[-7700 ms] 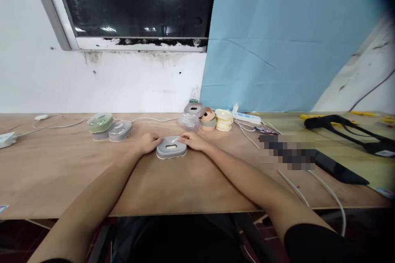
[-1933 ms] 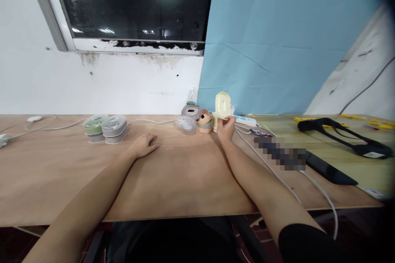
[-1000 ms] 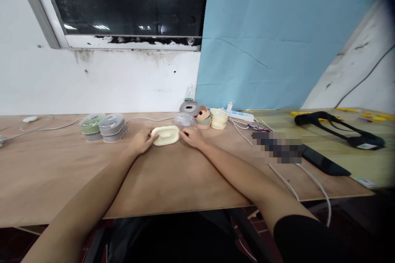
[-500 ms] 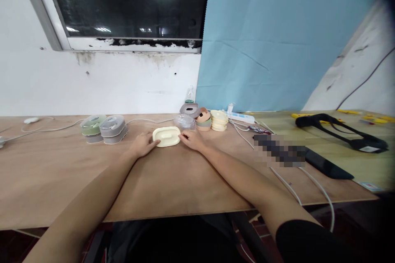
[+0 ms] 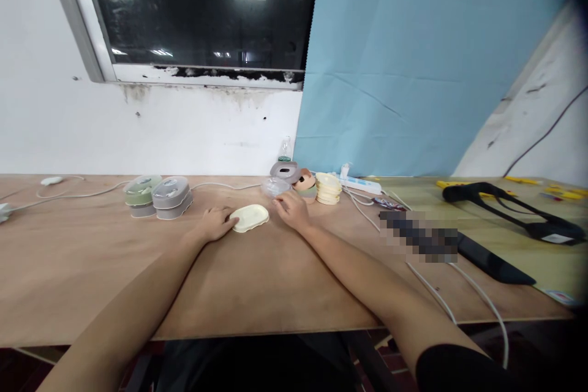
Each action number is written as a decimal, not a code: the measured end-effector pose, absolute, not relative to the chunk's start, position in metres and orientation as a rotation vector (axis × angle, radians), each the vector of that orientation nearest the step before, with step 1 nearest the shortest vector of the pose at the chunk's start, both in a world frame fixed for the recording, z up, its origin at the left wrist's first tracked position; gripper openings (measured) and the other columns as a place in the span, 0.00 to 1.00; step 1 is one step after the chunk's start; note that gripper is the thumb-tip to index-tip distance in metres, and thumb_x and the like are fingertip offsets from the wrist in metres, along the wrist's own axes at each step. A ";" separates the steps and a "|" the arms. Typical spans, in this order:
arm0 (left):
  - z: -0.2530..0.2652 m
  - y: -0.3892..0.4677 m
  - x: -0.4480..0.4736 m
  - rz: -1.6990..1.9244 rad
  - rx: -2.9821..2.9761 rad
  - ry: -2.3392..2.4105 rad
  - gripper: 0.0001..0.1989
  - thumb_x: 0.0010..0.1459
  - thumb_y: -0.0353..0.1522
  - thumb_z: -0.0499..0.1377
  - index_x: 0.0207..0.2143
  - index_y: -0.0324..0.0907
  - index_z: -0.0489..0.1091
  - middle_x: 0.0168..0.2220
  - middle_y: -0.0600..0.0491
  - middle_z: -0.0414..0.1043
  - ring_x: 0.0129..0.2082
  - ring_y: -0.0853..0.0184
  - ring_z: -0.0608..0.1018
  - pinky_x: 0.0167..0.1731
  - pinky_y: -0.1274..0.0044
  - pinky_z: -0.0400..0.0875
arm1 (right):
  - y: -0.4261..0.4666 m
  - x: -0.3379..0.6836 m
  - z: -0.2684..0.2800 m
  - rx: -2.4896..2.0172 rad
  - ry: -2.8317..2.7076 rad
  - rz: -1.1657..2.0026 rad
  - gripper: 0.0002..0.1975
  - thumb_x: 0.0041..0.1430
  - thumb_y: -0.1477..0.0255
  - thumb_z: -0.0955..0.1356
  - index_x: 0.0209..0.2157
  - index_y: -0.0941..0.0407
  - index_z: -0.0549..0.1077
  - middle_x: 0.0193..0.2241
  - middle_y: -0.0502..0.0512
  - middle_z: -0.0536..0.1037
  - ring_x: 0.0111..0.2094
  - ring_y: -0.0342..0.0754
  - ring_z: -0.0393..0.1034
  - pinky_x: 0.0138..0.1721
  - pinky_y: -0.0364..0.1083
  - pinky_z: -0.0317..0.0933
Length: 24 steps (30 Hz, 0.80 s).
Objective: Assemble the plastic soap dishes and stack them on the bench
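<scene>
A cream oval plastic piece (image 5: 250, 218) with a wavy rim, like a small box's base or lid, is in front of me on the wooden table. My left hand (image 5: 217, 224) holds its left end, the thumb over the rim and the other fingers behind it. My right hand (image 5: 292, 211) is off the piece, just to its right, with loosely bent fingers and nothing seen in them. Its fingertips are close to the clear plastic covers (image 5: 274, 187). Right behind that hand are a grey lid with a slot (image 5: 284, 171) and peach-coloured parts (image 5: 305, 180).
Stacked cream parts (image 5: 327, 188) stand right of the peach ones. On the left are a green-topped box (image 5: 142, 195) and a grey box (image 5: 171, 197). A power strip (image 5: 361, 184), white cables, a black phone-like slab (image 5: 496, 258) and a black frame (image 5: 509, 208) lie right.
The cream piece has been turned over or tilted, its raised middle no longer showing. My right hand has let go of its right end. The view has shifted slightly.
</scene>
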<state>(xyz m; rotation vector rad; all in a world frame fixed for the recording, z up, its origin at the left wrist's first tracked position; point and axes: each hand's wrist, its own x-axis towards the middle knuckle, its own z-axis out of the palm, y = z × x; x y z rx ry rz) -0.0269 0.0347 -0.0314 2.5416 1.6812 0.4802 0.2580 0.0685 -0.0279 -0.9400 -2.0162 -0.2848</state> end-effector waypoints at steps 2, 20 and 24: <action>-0.031 0.035 -0.027 0.478 2.558 1.697 0.22 0.61 0.42 0.45 0.55 0.52 0.66 0.56 0.50 0.66 0.54 0.53 0.68 0.51 0.59 0.59 | 0.076 0.263 -0.026 -0.952 -1.975 -0.349 0.12 0.61 0.66 0.61 0.39 0.56 0.73 0.38 0.59 0.75 0.43 0.53 0.65 0.48 0.50 0.56; -0.037 0.043 -0.035 0.491 2.586 1.594 0.23 0.60 0.38 0.46 0.56 0.47 0.65 0.57 0.48 0.65 0.54 0.56 0.68 0.53 0.65 0.62 | 0.107 0.275 -0.023 -1.174 -1.958 -0.522 0.24 0.62 0.60 0.60 0.56 0.57 0.65 0.54 0.62 0.68 0.58 0.58 0.53 0.60 0.58 0.36; -0.037 0.042 -0.035 0.473 2.602 1.585 0.23 0.60 0.37 0.46 0.56 0.45 0.65 0.56 0.47 0.66 0.53 0.56 0.69 0.54 0.65 0.62 | 0.122 0.281 0.004 -1.245 -1.877 -0.509 0.17 0.64 0.66 0.58 0.48 0.55 0.71 0.49 0.62 0.72 0.53 0.58 0.57 0.59 0.60 0.35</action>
